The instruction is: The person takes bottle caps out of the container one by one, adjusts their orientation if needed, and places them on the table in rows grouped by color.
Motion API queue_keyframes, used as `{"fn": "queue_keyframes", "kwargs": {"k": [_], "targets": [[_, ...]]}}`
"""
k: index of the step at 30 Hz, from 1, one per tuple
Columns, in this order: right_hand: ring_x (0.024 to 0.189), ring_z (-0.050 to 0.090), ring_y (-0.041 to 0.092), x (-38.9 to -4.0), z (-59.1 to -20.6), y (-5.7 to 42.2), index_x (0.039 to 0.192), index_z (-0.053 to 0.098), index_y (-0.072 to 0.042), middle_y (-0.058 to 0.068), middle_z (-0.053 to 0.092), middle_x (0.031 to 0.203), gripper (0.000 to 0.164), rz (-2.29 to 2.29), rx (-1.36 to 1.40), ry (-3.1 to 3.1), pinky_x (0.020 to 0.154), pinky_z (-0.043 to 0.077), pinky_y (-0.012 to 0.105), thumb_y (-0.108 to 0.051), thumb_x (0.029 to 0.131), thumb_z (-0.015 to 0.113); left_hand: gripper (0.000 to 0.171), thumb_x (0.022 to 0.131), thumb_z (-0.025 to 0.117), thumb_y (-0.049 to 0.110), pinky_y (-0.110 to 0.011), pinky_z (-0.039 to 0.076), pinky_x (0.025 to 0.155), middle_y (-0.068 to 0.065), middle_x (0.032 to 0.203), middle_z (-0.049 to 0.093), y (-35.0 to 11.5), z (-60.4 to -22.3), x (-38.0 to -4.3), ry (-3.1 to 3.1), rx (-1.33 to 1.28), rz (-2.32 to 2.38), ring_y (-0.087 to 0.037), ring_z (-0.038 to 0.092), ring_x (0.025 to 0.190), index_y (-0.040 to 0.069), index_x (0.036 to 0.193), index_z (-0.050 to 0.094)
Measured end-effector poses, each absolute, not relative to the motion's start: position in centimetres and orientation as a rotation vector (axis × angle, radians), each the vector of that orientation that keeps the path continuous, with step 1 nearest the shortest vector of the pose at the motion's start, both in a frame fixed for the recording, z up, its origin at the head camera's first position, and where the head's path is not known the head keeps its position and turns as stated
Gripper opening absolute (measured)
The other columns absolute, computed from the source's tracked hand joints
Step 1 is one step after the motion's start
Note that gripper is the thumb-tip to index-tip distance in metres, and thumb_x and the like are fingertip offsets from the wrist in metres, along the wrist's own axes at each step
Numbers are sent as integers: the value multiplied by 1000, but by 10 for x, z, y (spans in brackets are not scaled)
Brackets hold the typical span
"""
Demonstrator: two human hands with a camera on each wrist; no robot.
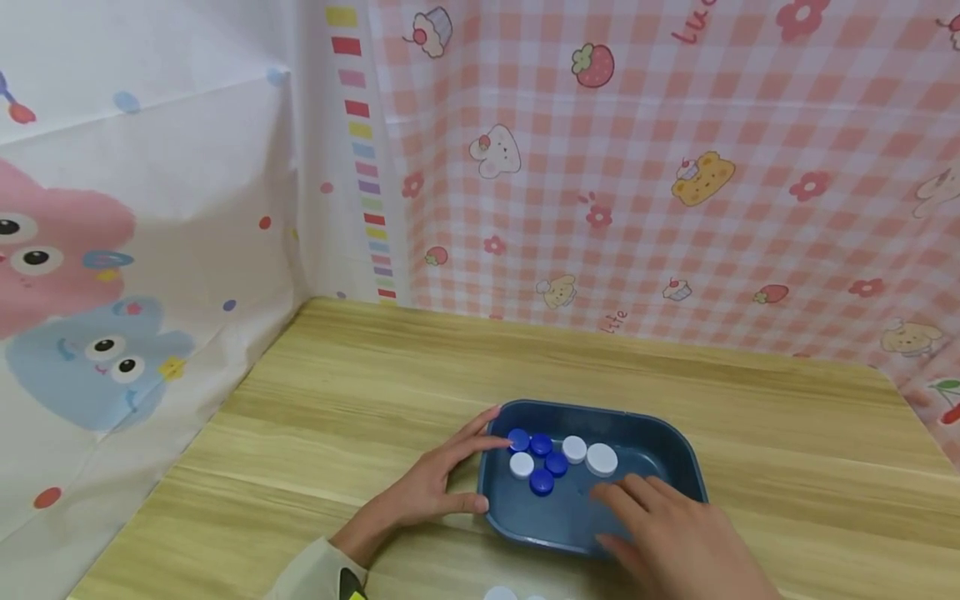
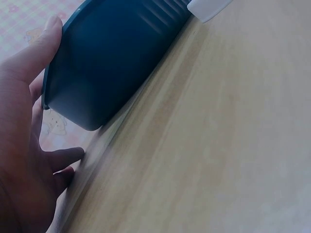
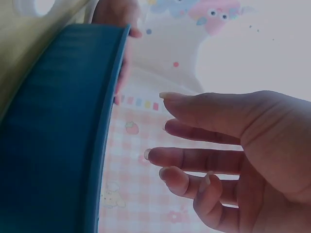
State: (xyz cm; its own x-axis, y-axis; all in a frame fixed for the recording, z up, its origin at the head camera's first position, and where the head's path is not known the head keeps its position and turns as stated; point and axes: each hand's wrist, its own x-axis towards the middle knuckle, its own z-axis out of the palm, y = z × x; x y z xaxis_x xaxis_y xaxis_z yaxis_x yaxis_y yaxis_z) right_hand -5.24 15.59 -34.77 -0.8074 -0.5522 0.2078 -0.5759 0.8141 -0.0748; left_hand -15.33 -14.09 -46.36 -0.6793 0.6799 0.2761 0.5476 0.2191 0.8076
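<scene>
A dark blue rectangular tray (image 1: 547,527) with rounded corners stands on the table. Inside it lie several round blue caps (image 1: 542,481) and three white ones (image 1: 602,459), mostly towards its left half. My left hand (image 1: 423,487) holds the tray's left end, thumb at the near corner and fingers along the rim, one fingertip beside a blue cap. In the left wrist view, the thumb presses against the rim. My right hand (image 1: 671,529) hovers over the tray's near right part. Its fingers (image 3: 194,158) are loosely bent, thumb apart, with nothing between them.
White round pieces (image 1: 500,593) lie on the wooden table (image 1: 375,358) in front of the tray, cut off by the lower frame edge. A pink checked cloth (image 1: 645,108) hangs behind the table, and a white printed cloth (image 1: 187,208) hangs at the left.
</scene>
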Motion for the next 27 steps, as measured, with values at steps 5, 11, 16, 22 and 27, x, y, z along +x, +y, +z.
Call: {"fn": "queue_keyframes", "kwargs": {"k": [5,11,16,22,27], "targets": [[76,53,1,-60,-348,157,114,66,-24,-13,59,92,51,115,797,-2892,61,50,20,-64,86,50,68,81,77,13,-56,24,108,4,160,10,-141,-464,-152,2332,1176,1462,-19,16,143,20,142,47],[72,51,3,-72,-351,156,113,66,-22,-10,58,89,44,72,726,-2898,60,50,20,-39,76,80,68,81,77,12,-54,24,109,6,160,10,-142,-465,-152,2333,1164,1462,-18,17,143,22,142,47],[66,51,4,-82,-353,157,108,68,-19,-9,58,84,41,106,744,-2830,53,46,20,-35,74,83,69,81,77,13,-54,24,109,7,160,9,-142,-465,-153,2337,1163,1459,-18,17,143,23,142,46],[66,56,6,-95,-359,159,109,68,-18,-6,61,89,40,155,735,-2846,51,45,23,-33,75,81,68,81,77,11,-53,24,109,5,160,9,-141,-463,-153,2334,1168,1462,-18,16,143,22,142,47],[63,56,8,-104,-369,162,111,67,-16,-3,62,92,41,175,703,-2898,46,42,23,-32,76,81,69,81,76,10,-54,24,109,5,160,9,-141,-462,-152,2328,1160,1465,-19,16,143,21,142,46]]}}
